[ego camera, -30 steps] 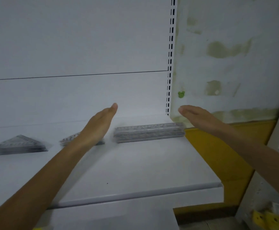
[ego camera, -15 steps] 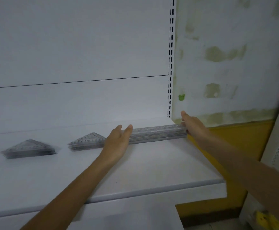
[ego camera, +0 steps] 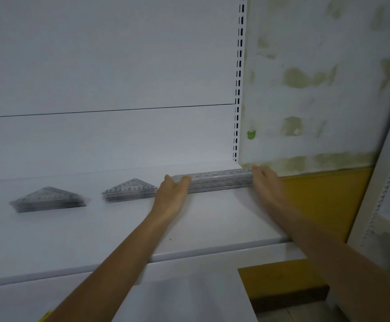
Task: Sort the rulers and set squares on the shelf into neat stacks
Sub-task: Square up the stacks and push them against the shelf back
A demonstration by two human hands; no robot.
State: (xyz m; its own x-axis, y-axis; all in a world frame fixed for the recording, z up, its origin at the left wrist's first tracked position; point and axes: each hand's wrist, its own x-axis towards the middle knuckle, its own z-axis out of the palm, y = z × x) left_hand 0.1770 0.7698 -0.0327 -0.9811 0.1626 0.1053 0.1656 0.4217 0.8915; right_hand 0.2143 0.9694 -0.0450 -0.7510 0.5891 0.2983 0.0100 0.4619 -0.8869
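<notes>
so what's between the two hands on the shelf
The ruler stack: the left hand touches its left end, the right hand its right end, in the head view.

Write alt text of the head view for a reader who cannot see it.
A left hand and a right hand press against the ends of a ruler stack on a white shelf. Left of it lie one set-square stack and a second set-square stack.

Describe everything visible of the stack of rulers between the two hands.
The stack of grey, clear-looking plastic straight rulers lies flat along the back of the white metal shelf, at its right end below the slotted white upright. Several rulers lie one on another, edges roughly flush; their markings are blurred. The left hand presses flat against its left end, the right hand against its right end.
</notes>
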